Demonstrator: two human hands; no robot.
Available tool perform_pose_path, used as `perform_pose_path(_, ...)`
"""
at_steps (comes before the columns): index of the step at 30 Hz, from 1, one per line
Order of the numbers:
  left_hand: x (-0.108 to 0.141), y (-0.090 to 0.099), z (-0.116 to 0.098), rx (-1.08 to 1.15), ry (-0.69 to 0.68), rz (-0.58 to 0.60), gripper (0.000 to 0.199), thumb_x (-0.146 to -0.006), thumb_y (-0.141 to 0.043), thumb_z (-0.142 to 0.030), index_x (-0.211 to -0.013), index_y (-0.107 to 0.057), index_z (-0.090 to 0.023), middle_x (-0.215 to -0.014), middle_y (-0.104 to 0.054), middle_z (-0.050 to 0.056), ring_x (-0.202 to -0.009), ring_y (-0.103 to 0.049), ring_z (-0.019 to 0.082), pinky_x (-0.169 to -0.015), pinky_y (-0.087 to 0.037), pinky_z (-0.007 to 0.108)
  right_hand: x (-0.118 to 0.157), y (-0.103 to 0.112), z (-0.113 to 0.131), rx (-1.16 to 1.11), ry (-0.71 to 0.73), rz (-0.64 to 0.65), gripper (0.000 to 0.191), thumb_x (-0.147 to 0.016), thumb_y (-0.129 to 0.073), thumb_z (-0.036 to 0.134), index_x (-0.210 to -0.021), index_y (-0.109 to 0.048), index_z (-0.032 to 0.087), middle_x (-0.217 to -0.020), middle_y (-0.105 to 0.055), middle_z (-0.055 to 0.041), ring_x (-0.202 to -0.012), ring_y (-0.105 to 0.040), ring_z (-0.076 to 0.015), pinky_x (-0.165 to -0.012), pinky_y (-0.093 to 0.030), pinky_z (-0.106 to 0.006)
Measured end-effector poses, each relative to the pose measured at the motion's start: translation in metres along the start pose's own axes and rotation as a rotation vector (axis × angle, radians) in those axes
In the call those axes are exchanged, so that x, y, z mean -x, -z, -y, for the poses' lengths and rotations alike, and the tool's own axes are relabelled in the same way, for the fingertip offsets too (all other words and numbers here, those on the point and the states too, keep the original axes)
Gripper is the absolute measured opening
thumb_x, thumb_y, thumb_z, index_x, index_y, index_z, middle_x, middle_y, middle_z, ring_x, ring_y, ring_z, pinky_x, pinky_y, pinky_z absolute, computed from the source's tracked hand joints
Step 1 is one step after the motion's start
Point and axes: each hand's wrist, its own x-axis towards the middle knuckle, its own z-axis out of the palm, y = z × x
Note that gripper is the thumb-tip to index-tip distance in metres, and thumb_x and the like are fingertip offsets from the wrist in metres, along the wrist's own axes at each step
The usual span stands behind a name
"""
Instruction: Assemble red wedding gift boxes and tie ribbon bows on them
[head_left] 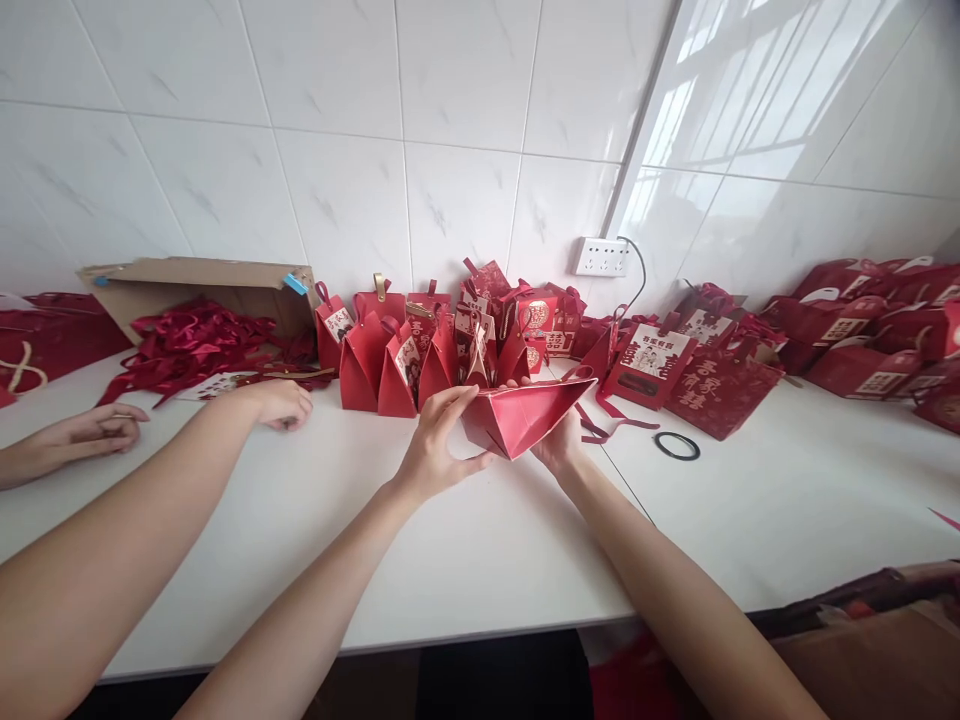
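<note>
A red folded paper box is held above the white table, its triangular side facing me. My left hand grips its left edge, thumb below and fingers on top. On the other side my right hand holds the box from behind and below, its fingers partly hidden by it. Just beyond the box, several upright red boxes stand in a row, some with printed cards and ribbon loops. Red ribbon trails on the table to the right of my right hand.
At left, another person's hands rest near a cardboard box with dark red ribbons. A black ring lies right on the table. More red boxes are piled far right. A power strip hangs on the wall.
</note>
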Motion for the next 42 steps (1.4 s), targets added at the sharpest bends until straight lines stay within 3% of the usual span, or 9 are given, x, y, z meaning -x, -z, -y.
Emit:
perform_pose_path(3,0.002,-0.001,0.002,0.021,-0.005,0.017,0.075,-0.073,-0.068,-0.026,-0.138,-0.031,-0.027,-0.122,-0.050,0.010,-0.114,-0.052,0.026,-0.094,-0.050,0.042,0.000,0.001,-0.001,0.017,0.006,0.007,0.020,-0.070,-0.054,0.031,-0.083,-0.066,0.020,-0.089,-0.072,-0.0078,-0.090,-0.067,-0.0259,-0.077,-0.058,-0.041)
perform_pose_path(13,0.006,-0.001,0.002,0.223,0.286,0.068,0.071,-0.075,-0.067,-0.030,-0.137,-0.033,-0.024,-0.135,-0.048,0.012,-0.122,-0.050,0.026,-0.099,-0.046,0.042,0.004,-0.005,0.009,-0.011,0.027,0.026,0.021,-0.071,-0.052,0.018,-0.089,-0.062,0.020,-0.093,-0.072,-0.0044,-0.085,-0.067,-0.0195,-0.068,-0.057,-0.032)
perform_pose_path(17,0.004,-0.004,0.004,0.322,0.346,-0.019,0.072,-0.068,-0.074,-0.039,-0.130,-0.042,-0.022,-0.121,-0.056,0.011,-0.108,-0.058,0.025,-0.092,-0.050,0.040,0.003,-0.004,0.008,-0.024,0.001,0.027,0.006,-0.072,-0.056,0.017,-0.076,-0.058,0.021,-0.077,-0.070,-0.0006,-0.071,-0.066,-0.0149,-0.065,-0.056,-0.026)
perform_pose_path(21,-0.001,-0.005,0.001,0.474,0.554,-0.167,0.077,-0.061,-0.075,-0.053,-0.124,-0.048,-0.019,-0.110,-0.060,0.010,-0.091,-0.062,0.022,-0.077,-0.054,0.034,0.005,-0.007,0.001,0.017,-0.087,0.042,0.003,-0.073,-0.059,0.020,-0.075,-0.058,0.019,-0.070,-0.068,-0.0007,-0.064,-0.065,-0.0138,-0.065,-0.057,-0.026)
perform_pose_path(26,-0.009,0.000,-0.003,0.560,0.690,-0.274,0.068,-0.063,-0.071,-0.057,-0.114,-0.051,-0.018,-0.105,-0.063,0.011,-0.094,-0.062,0.024,-0.074,-0.053,0.032,0.009,-0.012,-0.006,0.049,-0.072,0.013,0.006,-0.073,-0.061,0.021,-0.070,-0.057,0.020,-0.063,-0.064,0.0013,-0.059,-0.062,-0.0127,-0.064,-0.058,-0.026)
perform_pose_path(30,-0.010,0.000,-0.002,0.579,0.680,-0.253,0.059,-0.069,-0.065,-0.051,-0.115,-0.049,-0.017,-0.105,-0.063,0.011,-0.097,-0.062,0.025,-0.079,-0.053,0.036,0.010,-0.013,-0.007,0.064,-0.020,0.041,0.009,-0.073,-0.065,0.021,-0.072,-0.056,0.020,-0.070,-0.065,0.0023,-0.066,-0.063,-0.0119,-0.068,-0.058,-0.028)
perform_pose_path(36,-0.004,0.000,-0.005,0.493,0.478,-0.160,0.059,-0.066,-0.063,-0.028,-0.122,-0.045,-0.020,-0.119,-0.057,0.011,-0.108,-0.057,0.027,-0.087,-0.051,0.040,0.008,-0.013,-0.005,0.022,0.080,0.089,0.014,-0.072,-0.058,0.008,-0.075,-0.056,0.021,-0.068,-0.063,0.0050,-0.067,-0.064,-0.0102,-0.067,-0.056,-0.024)
perform_pose_path(39,-0.004,0.002,-0.008,0.501,0.457,-0.108,0.063,-0.067,-0.064,-0.025,-0.126,-0.042,-0.022,-0.129,-0.052,0.011,-0.112,-0.054,0.028,-0.091,-0.049,0.043,0.008,-0.014,-0.002,0.029,0.098,0.097,0.017,-0.071,-0.054,0.005,-0.073,-0.055,0.022,-0.063,-0.061,0.0053,-0.063,-0.062,-0.0109,-0.062,-0.056,-0.025)
perform_pose_path(42,-0.006,0.006,-0.010,0.526,0.451,-0.080,0.068,-0.069,-0.066,-0.030,-0.131,-0.039,-0.023,-0.133,-0.049,0.013,-0.115,-0.053,0.030,-0.095,-0.048,0.045,0.008,-0.014,0.001,0.049,0.093,0.081,0.024,-0.068,-0.051,0.002,-0.080,-0.056,0.023,-0.077,-0.067,0.0039,-0.069,-0.064,-0.0116,-0.062,-0.056,-0.025)
